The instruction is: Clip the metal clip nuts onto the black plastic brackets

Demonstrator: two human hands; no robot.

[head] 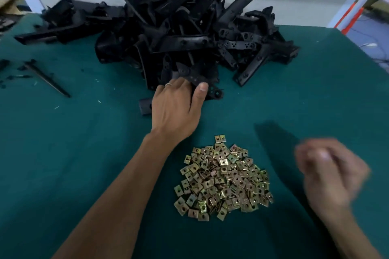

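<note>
Two heaps lay on the green worktop (63, 153). The larger, a tangled pile of black plastic brackets (168, 33), sat at the far side against a pale grey wall. The smaller, a loose mound of brass-coloured metal clip nuts (223, 178), sat at the near side, well apart from the brackets.

The left hand (176, 107) was stretched forward across the worktop to the near edge of the bracket pile. It was grasping one bracket (212, 91) at the foot of the pile: the thumb lay across the top of it and the fingers were curled over its far side. A plain ring (168, 84) showed on one finger. The held bracket was touching the pile, and a perforated end of it stuck out to the right of the thumb. A part of a black piece (145, 106) showed on the cloth just beside the left of the hand; whether it belonged to the held bracket could not be told.

The right hand (330, 176) hung above the worktop to the right of the clip nuts, not touching them. It was heavily blurred; its fingers appeared bent, but whether it was clenched, released or holding anything could not be told. Its shadow fell on the cloth between it and the nuts.

At the far left lay a long thin black strip (47, 79) and small black scraps (12, 78).
</note>
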